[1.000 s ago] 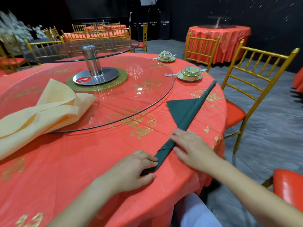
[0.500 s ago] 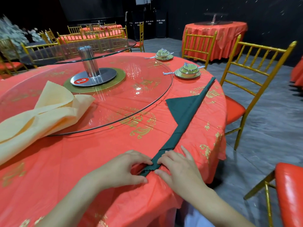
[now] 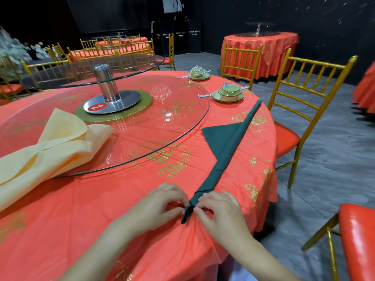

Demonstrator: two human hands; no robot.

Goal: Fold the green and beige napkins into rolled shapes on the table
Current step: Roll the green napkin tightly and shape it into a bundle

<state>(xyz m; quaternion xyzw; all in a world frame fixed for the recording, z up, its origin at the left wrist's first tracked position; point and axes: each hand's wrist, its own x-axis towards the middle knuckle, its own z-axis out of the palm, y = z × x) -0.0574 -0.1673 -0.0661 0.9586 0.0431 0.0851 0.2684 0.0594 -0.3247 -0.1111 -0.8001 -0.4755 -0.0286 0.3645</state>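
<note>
Head view: left hand (image 3: pixel 160 203) and right hand (image 3: pixel 221 211) are both pinching the near tip of the green napkin (image 3: pixel 225 147), which is lying as a long strip from 6 toward 1 o'clock on the desk (image 3: pixel 101 220). The cloth is looking light, soft and floppy, so gripping at that tip is likely best. The beige napkin (image 3: pixel 52 147) is sitting at 9 o'clock.

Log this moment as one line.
phase: start roll | left hand: pinches green napkin near tip | right hand: pinches same tip | beige napkin: partly on glass turntable, untouched

Both hands, left hand (image 3: pixel 160 205) and right hand (image 3: pixel 221 211), pinch the near end of the long rolled dark-green cloth napkin (image 3: pixel 221 151), beside the round glass turntable (image 3: pixel 182 126).
</note>
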